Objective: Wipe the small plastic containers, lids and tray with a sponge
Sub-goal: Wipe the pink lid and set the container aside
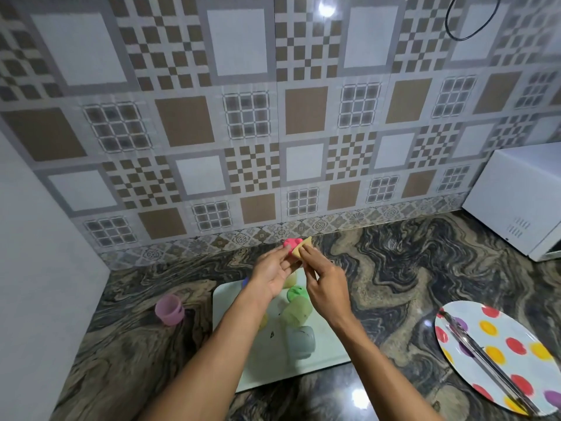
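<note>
1. One pink cup point(169, 309) sits on its own on the tabletop point(121, 344), just off the left edge of the tray point(223, 302). It's see-through plastic with the mouth facing up.
2. The tray's white and flat and carries the other little containers: a bright green lid point(297, 292), a pale green cup point(296, 312) nearer to me, then a grey cup point(301, 341). Both forearms cross over it.
3. The left hand point(273, 278) is up above the tray's far end, palm turned to the right. Its fingers are pinched on a small pink piece point(291, 243) right at the tips. Looks like a lid to me, but it's too small to say for sure.
4. The bit that matters: the sponge point(304, 246) touches the pink piece on its right side. So I'd guess the rubbing goes sideways, from right to left. The sponge is a tan-yellow wedge, with its long axis pointing up and away toward the tiled wall.
5. The right hand point(326, 284) sits just below the sponge, with thumb and fingertips clamped on its lower end. Both hands are right at the piece, neither one nearer.
6. Way off right there's a spotted plate point(516, 344) with a metal utensil point(485, 360) lying across it, and a white microwave point(516, 202) behind.
</note>
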